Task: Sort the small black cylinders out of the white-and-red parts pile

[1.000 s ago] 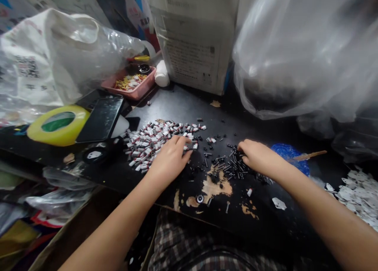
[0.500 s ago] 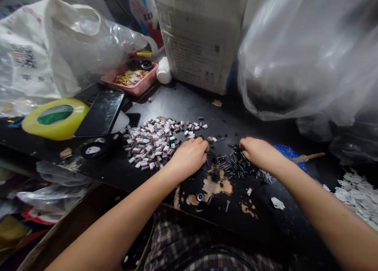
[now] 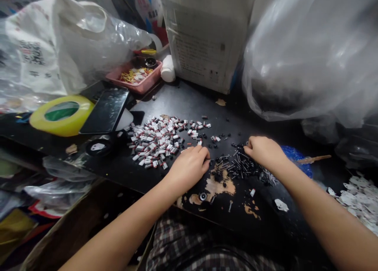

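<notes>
My left hand (image 3: 190, 168) is closed just right of a heap of small white-and-dark cylinders with red bands (image 3: 156, 139). A thin dark screw (image 3: 210, 159) seems to stick out from its pinched fingertips. My right hand (image 3: 264, 151) is over the right edge of a pile of dark screws (image 3: 242, 164), thumb and fingers pinched together; what they hold, if anything, is hidden. Small black round parts (image 3: 236, 146) lie by its fingertips. A silvery ring-shaped part (image 3: 202, 196) and a single screw (image 3: 230, 206) lie nearer the table's front edge.
A yellow tape roll (image 3: 62, 115), a phone (image 3: 104, 110) and a pink tray (image 3: 147, 84) of small parts stand left. Behind are a carton (image 3: 203, 47) and a large plastic bag (image 3: 295, 66). White flat pieces (image 3: 358, 200) are heaped right, beyond a blue patch (image 3: 297, 159).
The view has shifted slightly, so everything sits a little further right. My left hand has drawn slightly nearer to me, and a screw now shows at its fingertips. My right hand stays by the screw pile.
</notes>
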Demonstrator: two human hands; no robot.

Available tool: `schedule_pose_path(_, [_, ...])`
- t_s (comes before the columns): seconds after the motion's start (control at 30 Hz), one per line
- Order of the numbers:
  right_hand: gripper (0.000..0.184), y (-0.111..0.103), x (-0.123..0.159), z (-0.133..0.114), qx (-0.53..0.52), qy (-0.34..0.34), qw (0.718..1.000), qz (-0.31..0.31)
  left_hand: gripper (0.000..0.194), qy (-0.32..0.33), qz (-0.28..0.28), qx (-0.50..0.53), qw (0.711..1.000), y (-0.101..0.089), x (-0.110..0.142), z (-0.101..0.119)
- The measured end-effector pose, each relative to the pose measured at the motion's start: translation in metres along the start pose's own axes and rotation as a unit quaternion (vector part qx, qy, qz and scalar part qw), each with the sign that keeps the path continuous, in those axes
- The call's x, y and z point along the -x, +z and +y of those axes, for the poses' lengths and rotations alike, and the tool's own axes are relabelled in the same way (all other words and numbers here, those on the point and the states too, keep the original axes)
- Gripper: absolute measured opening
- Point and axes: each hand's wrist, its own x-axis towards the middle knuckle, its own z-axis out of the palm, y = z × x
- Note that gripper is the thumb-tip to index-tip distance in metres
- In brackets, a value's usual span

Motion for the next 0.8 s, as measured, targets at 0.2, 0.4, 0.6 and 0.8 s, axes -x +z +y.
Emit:
schedule_pose_path(0.2, [0.02,0.001,-0.006,-0.001,-0.028,0.018,0.999,-0.023,0.018,-0.022,0.023,-0.073,0.997,0.005,-0.002,0.01])
schedule_pose_path(0.4, [0.016,-0.003,0.002,0.003,-0.057,0.011,0.998,-0.023,0.012,0.002,0.019,-0.093,0.996,0.005,-0.007,0.016])
schedule_pose_path(0.6, [0.01,0.0,0.012,-0.002,-0.056,-0.052,0.997,-0.029,0.011,0.007,0.016,-0.089,0.996,0.005,-0.007,0.013])
schedule_pose_path(0.8, [0.007,0.003,0.008,-0.001,-0.053,-0.078,0.995,-0.023,0.014,0.037,0.018,-0.064,0.997,0.003,-0.019,0.011])
